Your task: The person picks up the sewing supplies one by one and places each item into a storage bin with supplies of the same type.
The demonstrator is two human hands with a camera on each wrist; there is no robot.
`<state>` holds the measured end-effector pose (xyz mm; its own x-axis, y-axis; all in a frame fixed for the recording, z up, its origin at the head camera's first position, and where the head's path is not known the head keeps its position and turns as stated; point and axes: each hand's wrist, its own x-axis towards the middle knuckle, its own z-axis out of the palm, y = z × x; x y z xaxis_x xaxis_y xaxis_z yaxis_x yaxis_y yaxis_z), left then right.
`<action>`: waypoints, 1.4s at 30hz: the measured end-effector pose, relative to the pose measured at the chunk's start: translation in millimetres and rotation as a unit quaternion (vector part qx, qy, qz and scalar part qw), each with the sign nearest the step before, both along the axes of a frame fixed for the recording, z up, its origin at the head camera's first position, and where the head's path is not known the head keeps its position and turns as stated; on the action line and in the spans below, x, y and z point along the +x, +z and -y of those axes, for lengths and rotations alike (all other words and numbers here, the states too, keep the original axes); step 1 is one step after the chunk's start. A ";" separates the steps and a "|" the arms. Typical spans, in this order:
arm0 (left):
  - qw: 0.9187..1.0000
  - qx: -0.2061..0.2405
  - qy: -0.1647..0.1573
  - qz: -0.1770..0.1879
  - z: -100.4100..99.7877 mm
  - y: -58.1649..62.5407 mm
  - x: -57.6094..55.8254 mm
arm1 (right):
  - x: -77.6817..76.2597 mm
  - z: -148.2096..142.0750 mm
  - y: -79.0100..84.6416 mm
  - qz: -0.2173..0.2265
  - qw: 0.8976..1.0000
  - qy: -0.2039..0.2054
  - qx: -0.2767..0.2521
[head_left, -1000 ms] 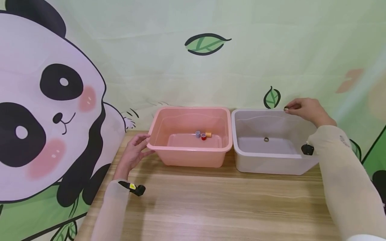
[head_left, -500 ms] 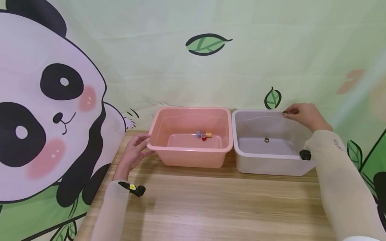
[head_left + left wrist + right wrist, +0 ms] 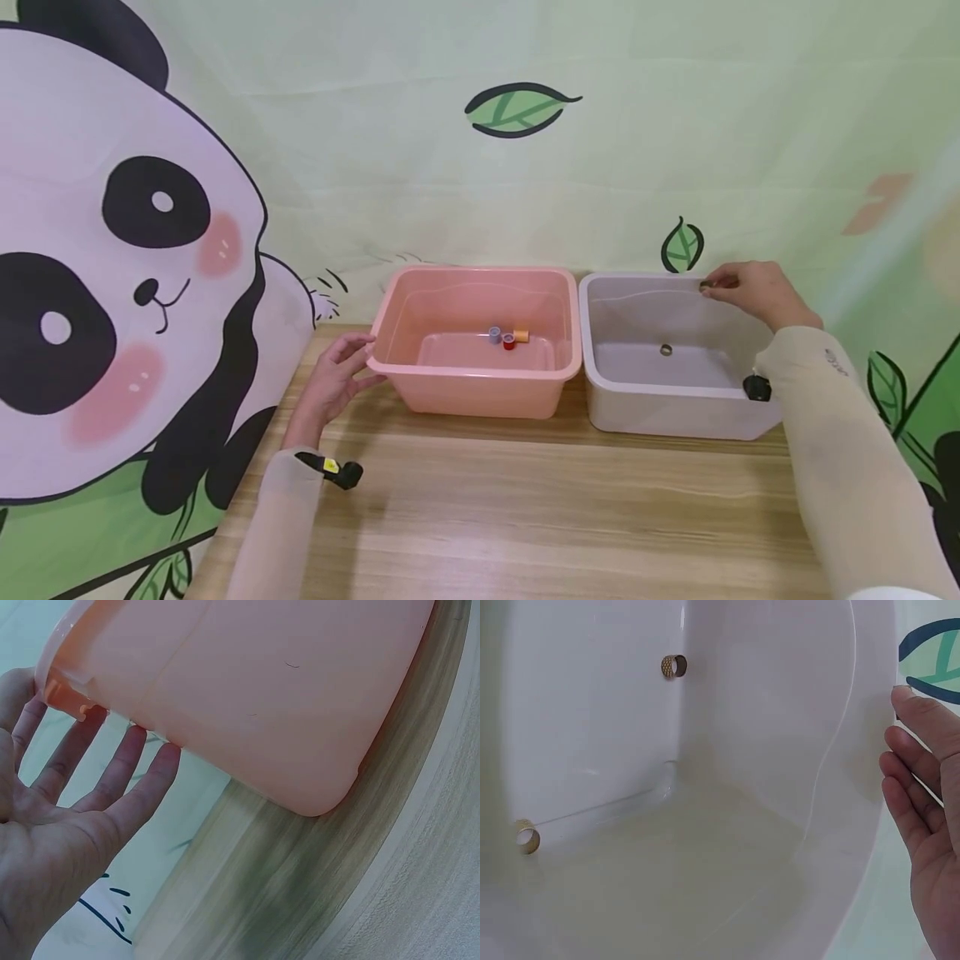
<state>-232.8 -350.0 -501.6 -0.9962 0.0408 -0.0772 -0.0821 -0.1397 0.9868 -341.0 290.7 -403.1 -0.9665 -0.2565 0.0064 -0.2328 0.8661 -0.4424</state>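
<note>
My left hand [image 3: 335, 385] is at the left end of a pink plastic bin [image 3: 480, 395]; in the left wrist view its extended fingers [image 3: 124, 761] touch the wall below the rim. At the back rim of a grey-white bin [image 3: 675, 412], my right hand [image 3: 759, 292] pinches a small dark brass-coloured ring [image 3: 706, 285], mostly hidden by the fingertips. Inside that bin the right wrist view shows two dimpled brass thimble rings, one thimble ring [image 3: 667, 666] by the wall and another thimble ring [image 3: 526, 837] farther left. The head view shows just one of them.
Inside the pink bin lie a blue-grey spool-like cylinder [image 3: 494, 335], a red one and an orange cylinder [image 3: 521, 337]. Both bins stand side by side on a wooden table [image 3: 525, 508], against a cloth backdrop [image 3: 360, 150] printed with a panda and leaves.
The right hand has come down and slightly left at the grey-white bin's back rim, still pinching the small ring. The left hand and the pink bin have stayed put.
</note>
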 end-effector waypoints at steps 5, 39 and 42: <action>1.000 -0.003 0.001 0.003 -1.0 1.8 0.7 | 1.4 0.0 0.2 0.001 1.000 0.003 0.001; 1.000 -0.004 0.009 0.004 -2.0 0.5 4.5 | 4.3 3.4 10.8 0.006 1.000 -0.005 -0.007; 1.000 -0.002 0.010 0.004 -2.5 0.0 3.6 | 2.8 4.8 13.9 -0.005 1.000 0.002 -0.002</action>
